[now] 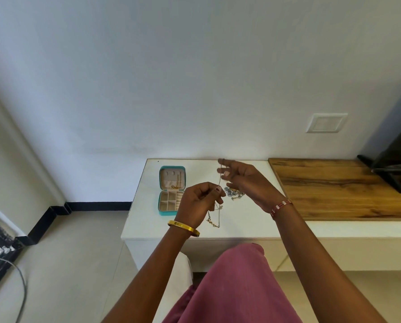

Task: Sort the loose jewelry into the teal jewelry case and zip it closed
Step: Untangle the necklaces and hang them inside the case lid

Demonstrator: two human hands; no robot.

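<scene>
Holding a thin chain necklace [220, 183] up over the white table [253, 220], the left hand [200, 202] pinches it in curled fingers [218, 194] while the right hand [244, 180], fingers spread loosely, catches the upper end. The 1 teal jewelry case [171, 191] lies open & unzipped at left w/ some gold pieces already in its lid. Still to sort: this necklace, 1 silver pile [234, 194] behind the hands; zipping not yet done.

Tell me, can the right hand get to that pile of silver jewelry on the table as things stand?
Probably yes: the right hand hovers just above the silver pile with nothing between, but its fingers seem caught up with the chain.
</scene>
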